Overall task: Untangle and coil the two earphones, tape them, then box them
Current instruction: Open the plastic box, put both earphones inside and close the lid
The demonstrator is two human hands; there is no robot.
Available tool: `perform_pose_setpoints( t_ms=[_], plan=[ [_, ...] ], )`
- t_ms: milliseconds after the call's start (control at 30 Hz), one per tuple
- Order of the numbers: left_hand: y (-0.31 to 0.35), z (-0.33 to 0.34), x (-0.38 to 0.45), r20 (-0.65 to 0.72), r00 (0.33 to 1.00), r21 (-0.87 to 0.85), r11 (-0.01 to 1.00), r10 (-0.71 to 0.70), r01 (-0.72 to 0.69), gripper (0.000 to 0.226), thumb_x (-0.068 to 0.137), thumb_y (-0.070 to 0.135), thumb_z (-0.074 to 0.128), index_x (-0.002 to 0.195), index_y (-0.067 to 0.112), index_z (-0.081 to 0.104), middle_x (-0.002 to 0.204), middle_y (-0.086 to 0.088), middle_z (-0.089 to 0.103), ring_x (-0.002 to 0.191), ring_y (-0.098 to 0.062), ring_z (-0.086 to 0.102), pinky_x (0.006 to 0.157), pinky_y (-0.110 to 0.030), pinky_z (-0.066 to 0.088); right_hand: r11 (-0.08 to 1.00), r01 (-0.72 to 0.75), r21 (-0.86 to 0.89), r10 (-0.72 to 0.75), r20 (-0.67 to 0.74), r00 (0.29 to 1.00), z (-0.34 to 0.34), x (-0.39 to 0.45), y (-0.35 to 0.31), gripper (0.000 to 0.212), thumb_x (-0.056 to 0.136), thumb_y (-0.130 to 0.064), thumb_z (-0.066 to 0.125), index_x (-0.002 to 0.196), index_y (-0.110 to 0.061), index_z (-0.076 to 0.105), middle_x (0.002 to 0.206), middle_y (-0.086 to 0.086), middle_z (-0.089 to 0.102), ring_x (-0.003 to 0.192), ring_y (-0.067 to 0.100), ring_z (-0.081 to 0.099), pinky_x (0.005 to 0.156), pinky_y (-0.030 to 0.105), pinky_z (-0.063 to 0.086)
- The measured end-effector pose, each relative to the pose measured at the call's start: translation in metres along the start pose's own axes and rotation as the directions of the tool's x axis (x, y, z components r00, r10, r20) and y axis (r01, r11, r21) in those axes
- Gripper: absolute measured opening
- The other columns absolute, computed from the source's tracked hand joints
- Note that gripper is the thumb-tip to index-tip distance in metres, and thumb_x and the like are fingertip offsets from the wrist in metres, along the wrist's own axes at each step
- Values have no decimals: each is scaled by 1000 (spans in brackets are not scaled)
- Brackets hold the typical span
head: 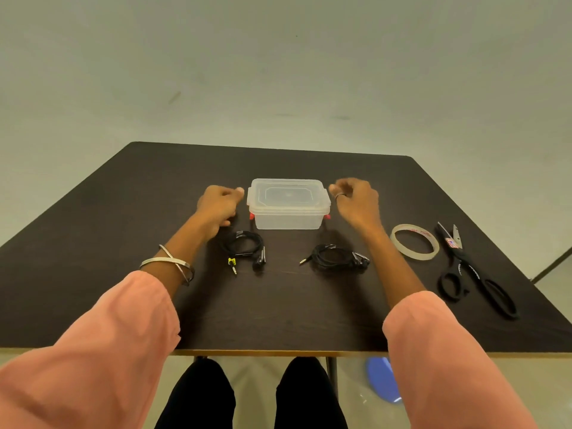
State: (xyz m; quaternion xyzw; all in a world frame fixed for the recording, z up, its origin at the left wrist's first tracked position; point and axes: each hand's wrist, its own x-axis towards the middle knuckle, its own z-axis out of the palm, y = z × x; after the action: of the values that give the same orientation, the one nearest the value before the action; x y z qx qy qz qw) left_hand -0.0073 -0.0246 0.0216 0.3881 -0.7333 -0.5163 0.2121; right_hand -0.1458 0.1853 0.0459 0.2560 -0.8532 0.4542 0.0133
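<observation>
A clear plastic box (289, 218) with its lid on stands mid-table, small red latches at its lower sides. My left hand (218, 207) hovers just left of the box, fingers loosely curled, holding nothing. My right hand (357, 202) is just right of it, fingers curled near the lid's corner, a ring on one finger, gripping nothing. Two coiled black earphones lie in front of the box: one with a yellow-marked plug (244, 250) on the left, the other (337, 257) on the right. Neither hand touches them.
A roll of clear tape (414, 241) lies flat to the right, black scissors (473, 270) beyond it near the dark table's right edge (495, 243). A blue object (382, 379) lies on the floor under the table's front edge.
</observation>
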Motion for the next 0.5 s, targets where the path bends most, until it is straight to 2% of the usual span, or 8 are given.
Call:
perform_pose_setpoints(
  t_ms=[33, 100, 167, 233, 300, 433, 500],
  plan=[
    [-1, -2, 0, 65, 994, 19, 995, 93, -95, 47, 94, 41, 55, 133, 14, 52, 124, -4, 60, 113, -23, 58, 89, -39, 51, 997, 74, 4, -74, 106, 992, -5, 1, -4, 41, 91, -31, 63, 126, -9, 58, 124, 6, 62, 109, 18, 57, 91, 25, 43],
    [-3, -8, -4, 258, 939, -18, 973, 226, -229, 80, 83, 51, 63, 148, 17, 32, 146, -2, 43, 131, -20, 44, 108, -41, 39, 978, 188, -92, -146, 345, 927, -10, 1, -10, 54, 84, -38, 70, 131, -15, 56, 135, 4, 56, 118, 20, 53, 95, 26, 40],
    [-3, -9, -7, 413, 872, -25, 960, 264, -278, 114, 65, 61, 73, 153, 17, 15, 155, 0, 29, 136, -15, 34, 114, -37, 30, 932, 283, -225, -154, 461, 874, -9, 2, -12, 56, 77, -33, 77, 128, -17, 59, 140, 5, 51, 116, 24, 54, 91, 23, 35],
    [-4, -8, -7, 475, 833, 31, 941, 282, -336, 114, 70, 45, 76, 153, 19, 4, 158, -1, 19, 140, -17, 26, 115, -37, 22, 910, 318, -264, -174, 454, 874, -4, 3, -12, 53, 75, -22, 80, 124, -18, 62, 139, 5, 52, 95, 20, 58, 85, 21, 36],
    [-8, -7, -6, 483, 824, 51, 929, 298, -366, 106, 78, 24, 74, 153, 20, -1, 160, -2, 15, 143, -21, 23, 116, -38, 20, 903, 335, -271, -196, 433, 880, 0, 3, -13, 51, 75, -16, 79, 124, -17, 63, 138, 7, 52, 88, 18, 58, 85, 23, 40],
    [-16, -4, -3, 411, 875, -64, 965, 258, -254, 111, 75, 11, 78, 153, 19, 0, 155, -3, 28, 139, -24, 34, 115, -44, 29, 864, 387, -321, -216, 458, 862, 1, 3, -13, 47, 81, -16, 74, 126, -16, 62, 142, 12, 49, 112, 29, 58, 101, 32, 39],
    [-18, -2, -1, 376, 892, -73, 968, 251, -242, 113, 73, 10, 80, 153, 21, 2, 153, -3, 34, 136, -25, 39, 113, -47, 32, 851, 403, -337, -220, 468, 856, 0, 5, -13, 44, 83, -18, 72, 127, -16, 62, 143, 13, 48, 119, 31, 55, 106, 35, 38]
  ],
)
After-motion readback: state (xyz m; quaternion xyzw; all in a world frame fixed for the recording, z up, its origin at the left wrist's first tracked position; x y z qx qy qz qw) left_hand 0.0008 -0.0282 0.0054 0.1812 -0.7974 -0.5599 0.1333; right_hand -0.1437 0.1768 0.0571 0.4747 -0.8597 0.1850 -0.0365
